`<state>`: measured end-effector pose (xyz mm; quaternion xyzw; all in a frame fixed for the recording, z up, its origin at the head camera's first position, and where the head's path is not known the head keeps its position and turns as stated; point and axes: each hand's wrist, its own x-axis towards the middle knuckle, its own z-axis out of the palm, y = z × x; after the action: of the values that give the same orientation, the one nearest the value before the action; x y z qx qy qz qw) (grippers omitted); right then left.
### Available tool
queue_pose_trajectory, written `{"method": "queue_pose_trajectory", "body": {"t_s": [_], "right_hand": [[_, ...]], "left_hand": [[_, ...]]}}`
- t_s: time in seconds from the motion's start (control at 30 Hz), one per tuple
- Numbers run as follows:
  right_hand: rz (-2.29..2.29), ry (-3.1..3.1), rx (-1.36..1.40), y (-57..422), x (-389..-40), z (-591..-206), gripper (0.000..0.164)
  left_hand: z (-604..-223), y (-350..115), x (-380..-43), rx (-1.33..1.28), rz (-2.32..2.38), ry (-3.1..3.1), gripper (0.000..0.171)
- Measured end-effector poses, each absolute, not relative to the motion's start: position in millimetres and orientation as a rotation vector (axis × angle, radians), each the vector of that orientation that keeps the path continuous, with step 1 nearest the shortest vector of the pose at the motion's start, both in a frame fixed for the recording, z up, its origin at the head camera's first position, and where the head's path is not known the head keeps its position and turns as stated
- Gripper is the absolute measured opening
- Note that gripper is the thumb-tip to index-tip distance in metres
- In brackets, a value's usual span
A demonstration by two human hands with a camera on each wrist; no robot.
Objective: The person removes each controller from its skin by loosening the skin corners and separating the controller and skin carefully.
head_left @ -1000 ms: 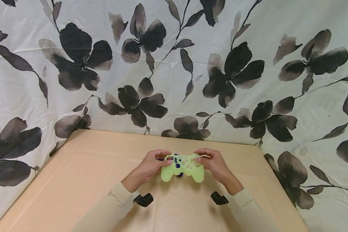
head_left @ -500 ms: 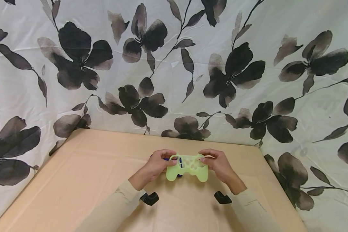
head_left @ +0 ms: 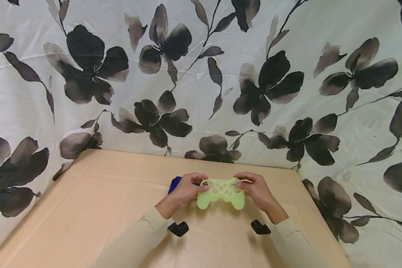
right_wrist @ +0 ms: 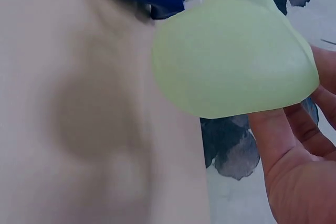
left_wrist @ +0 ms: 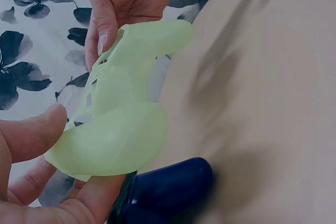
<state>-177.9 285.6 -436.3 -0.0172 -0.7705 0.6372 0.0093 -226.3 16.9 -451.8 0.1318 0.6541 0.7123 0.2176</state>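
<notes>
A pale green, see-through game controller sleeve [head_left: 221,193] with button holes is held up over the table between both hands. My left hand [head_left: 186,190] pinches its left end, thumb on the near face and fingers behind. At the other end my right hand [head_left: 254,189] pinches it the same way. A dark blue game controller [head_left: 175,183] lies on the table behind the left hand, mostly hidden by it in the head view. In the left wrist view one grip of the blue controller [left_wrist: 173,184] shows below the sleeve [left_wrist: 121,129].
A tan covered table [head_left: 120,178] reaches back to a white cloth backdrop [head_left: 201,89] printed with dark flowers. Black camera mounts, one at the left wrist [head_left: 178,229] and one at the right wrist [head_left: 261,227], hang below the sleeves.
Both hands have moved right with the green sleeve, which no longer overlaps most of the blue controller. The blue controller now shows to the left of the left hand.
</notes>
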Motion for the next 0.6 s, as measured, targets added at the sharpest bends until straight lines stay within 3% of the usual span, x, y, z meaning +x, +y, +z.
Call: {"method": "queue_pose_trajectory", "body": {"t_s": [0.6], "right_hand": [[1.946,-2.422,-0.094,306.6,-177.8,-434.4,0.039]], "left_hand": [[-459.1,40.9,-231.0,0.380,1.940,1.875,0.037]]}}
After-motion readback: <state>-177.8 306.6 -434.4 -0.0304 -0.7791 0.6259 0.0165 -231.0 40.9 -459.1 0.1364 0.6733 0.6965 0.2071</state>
